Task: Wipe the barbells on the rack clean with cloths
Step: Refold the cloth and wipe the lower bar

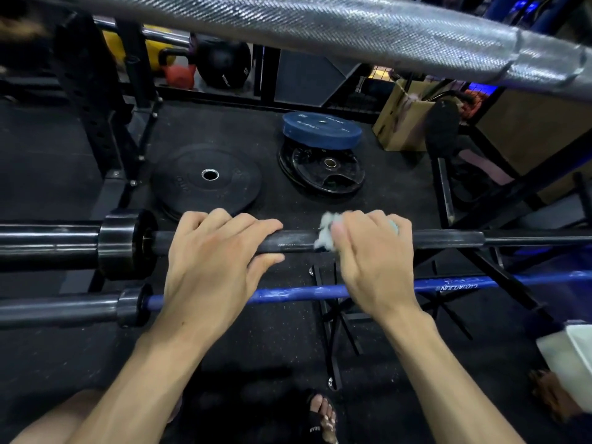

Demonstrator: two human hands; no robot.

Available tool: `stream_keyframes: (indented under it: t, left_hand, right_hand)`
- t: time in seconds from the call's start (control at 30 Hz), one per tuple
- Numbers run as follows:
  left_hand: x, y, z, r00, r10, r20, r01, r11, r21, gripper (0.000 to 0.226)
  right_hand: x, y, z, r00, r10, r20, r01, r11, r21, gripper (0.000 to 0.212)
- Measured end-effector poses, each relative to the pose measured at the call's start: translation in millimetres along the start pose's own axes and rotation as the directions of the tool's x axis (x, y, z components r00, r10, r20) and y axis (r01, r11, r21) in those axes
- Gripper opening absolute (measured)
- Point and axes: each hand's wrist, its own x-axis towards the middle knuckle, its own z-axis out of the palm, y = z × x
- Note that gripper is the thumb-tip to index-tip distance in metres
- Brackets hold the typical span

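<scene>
Now the black barbell (448, 240) lies level on the rack in front of me, its long axis running from my left to my right across the whole view, with the thick sleeve and collar (126, 243) at the left end. My right hand (371, 251) is curled over its shaft and presses a pale cloth (326, 232) against it; the cloth shows at my thumb side and a little behind my fingers. My left hand (214, 254) is just beside, fingers bent over the top of the same shaft and thumb under it, so both hands grip the bar with a small gap between them. Nearer to me a blue barbell (301, 293) runs parallel and lower, with white marks on it. Close above my head a silver knurled bar (320, 24) crosses the view. Beyond, on the dark floor, lie a black plate (206, 177) and a blue plate (322, 128) stacked on other black plates.
</scene>
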Motion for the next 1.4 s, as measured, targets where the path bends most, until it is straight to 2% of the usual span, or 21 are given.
stream_keyframes:
  t: [0.1, 0.17, 0.27, 0.3, 0.37, 0.47, 0.6, 0.67, 0.7, 0.77, 0.83, 0.93, 1.0, 1.07, 1.13, 1.17, 1.27, 1.33, 1.37, 1.4]
  left_hand:
    - [0, 0, 1, 1.0, 0.004, -0.006, -0.004, 1.0, -0.016, 0.038]
    - [1, 0, 0, 1.0, 0.001, -0.008, -0.001, 1.0, -0.014, 0.038]
    - [0, 0, 0, 1.0, 0.003, -0.018, -0.003, 1.0, -0.012, 0.039]
    - [0, 0, 1, 1.0, 0.005, -0.017, -0.005, 1.0, -0.01, 0.039]
    - [0, 0, 1, 1.0, 0.004, -0.014, -0.004, 1.0, -0.007, 0.038]
    - [0, 0, 1, 1.0, 0.008, -0.02, -0.008, 1.0, -0.007, 0.038]
    - [0, 0, 0, 1.0, 0.007, -0.031, -0.007, 1.0, -0.014, 0.038]
    - [0, -1, 1, 1.0, 0.006, -0.026, -0.006, 1.0, -0.018, 0.038]
    - [0, -1, 0, 1.0, 0.004, -0.026, -0.004, 1.0, -0.022, 0.038]
    - [0, -1, 1, 1.0, 0.006, -0.028, -0.007, 1.0, -0.023, 0.037]
    - [0, -1, 2, 1.0, 0.006, -0.029, -0.007, 1.0, -0.022, 0.037]
    - [1, 1, 3, 1.0, 0.005, -0.025, -0.005, 1.0, -0.015, 0.037]
    - [1, 0, 2, 1.0, 0.009, -0.027, -0.009, 1.0, -0.017, 0.037]
    - [1, 0, 2, 0.999, 0.013, -0.03, -0.014, 1.0, -0.027, 0.037]
    - [1, 0, 2, 1.0, 0.009, -0.028, -0.01, 1.0, -0.026, 0.038]
    - [1, 0, 2, 1.0, 0.009, -0.021, -0.01, 1.0, -0.019, 0.038]
    - [1, -1, 1, 1.0, 0.013, -0.015, -0.013, 1.0, -0.011, 0.037]
    - [1, -3, 0, 0.999, 0.027, -0.024, -0.028, 0.999, -0.025, 0.037]
    - [1, -4, 0, 0.999, 0.032, -0.023, -0.033, 0.999, -0.025, 0.037]
    - [2, -4, -1, 0.999, 0.036, -0.023, -0.036, 0.999, -0.02, 0.038]
  right_hand:
    - [9, -4, 3, 0.991, 0.118, -0.066, -0.111, 0.989, 0.1, 0.041]
    - [-2, 12, -6, 0.969, 0.204, -0.141, -0.162, 0.951, 0.263, 0.035]
    - [-20, 35, -37, 0.845, 0.452, -0.286, -0.278, 0.828, 0.487, 0.026]
    - [-23, 37, -42, 0.816, 0.5, -0.29, -0.311, 0.802, 0.51, 0.025]
    - [-23, 34, -38, 0.814, 0.537, -0.224, -0.361, 0.768, 0.529, 0.023]
    - [-20, 7, -22, 0.852, 0.512, -0.112, -0.405, 0.778, 0.48, 0.011]
    - [-16, -41, -3, 0.94, 0.311, -0.139, -0.252, 0.909, 0.333, 0.022]
    - [-19, -40, -2, 0.96, 0.246, -0.131, -0.2, 0.936, 0.291, 0.022]
    - [-19, -30, -4, 0.963, 0.24, -0.123, -0.203, 0.945, 0.258, 0.02]
    - [-18, -9, -12, 0.933, 0.332, -0.138, -0.302, 0.932, 0.199, 0.02]
    - [-16, -11, -14, 0.905, 0.391, -0.167, -0.355, 0.911, 0.209, 0.021]
    - [-19, -49, -2, 0.963, 0.248, -0.106, -0.208, 0.933, 0.296, 0.021]
    - [-19, -49, -1, 0.981, 0.176, -0.085, -0.148, 0.952, 0.269, 0.024]
    - [-18, -29, -4, 0.961, 0.25, -0.115, -0.224, 0.953, 0.204, 0.023]
    - [-18, -24, -8, 0.916, 0.377, -0.136, -0.342, 0.913, 0.223, 0.02]
    - [-18, -34, -6, 0.919, 0.379, -0.108, -0.343, 0.904, 0.254, 0.021]
    - [-23, -79, 2, 0.973, 0.216, 0.08, -0.23, 0.912, 0.339, 0.032]
    - [-22, -69, 0, 0.987, 0.162, 0.019, -0.161, 0.952, 0.26, 0.025]
    - [-22, -52, -3, 0.976, 0.217, -0.019, -0.209, 0.955, 0.209, 0.017]
    - [-20, -34, -8, 0.941, 0.336, -0.045, -0.322, 0.927, 0.19, 0.013]
